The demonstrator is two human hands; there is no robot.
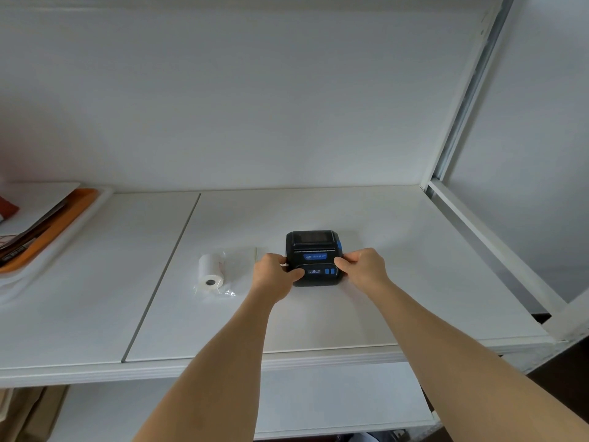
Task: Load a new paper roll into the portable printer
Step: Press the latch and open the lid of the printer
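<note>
Both forearms reach in; my left hand (274, 273) and right hand (363, 267) clamp the black portable printer (314, 257) by its sides on the white table (318, 314). Wrapped paper roll (210, 274) lies near, left.

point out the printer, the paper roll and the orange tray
printer (314, 242): head view, on its black top cover.
paper roll (210, 266): head view, on its white side.
orange tray (68, 215): head view, on its right rim.

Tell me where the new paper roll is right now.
In the head view, the white paper roll in clear plastic wrap lies on its side on the white table, left of the black portable printer and just beyond the left hand, untouched.
</note>
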